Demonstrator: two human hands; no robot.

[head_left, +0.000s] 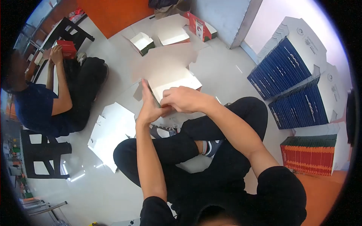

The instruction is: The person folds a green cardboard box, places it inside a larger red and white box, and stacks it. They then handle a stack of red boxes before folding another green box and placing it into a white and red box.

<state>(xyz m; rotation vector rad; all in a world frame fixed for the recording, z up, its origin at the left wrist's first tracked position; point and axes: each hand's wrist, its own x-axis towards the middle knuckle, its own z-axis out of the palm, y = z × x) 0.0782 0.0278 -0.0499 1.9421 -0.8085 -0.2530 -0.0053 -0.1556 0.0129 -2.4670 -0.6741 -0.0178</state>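
A part-folded cardboard box (177,80) with a white inside stands in front of my crossed legs, its wide flap raised at the far side and blurred. My left hand (149,109) holds its near left wall, thumb up along the edge and fingers beneath. At the near wall, my right hand (184,99) has its fingers bent together on the edge, close to the left fingers. The right fingertips are partly hidden by the hand. A flat white cardboard sheet (112,132) lies on the floor to the left.
Open boxes (141,42) sit beyond, with a red box (200,28) near the wall. Upright stacks of blue cardboard (281,67) and red cardboard (307,156) stand at right. At left, a seated person (36,101) holds a red box, near a black stool (45,154).
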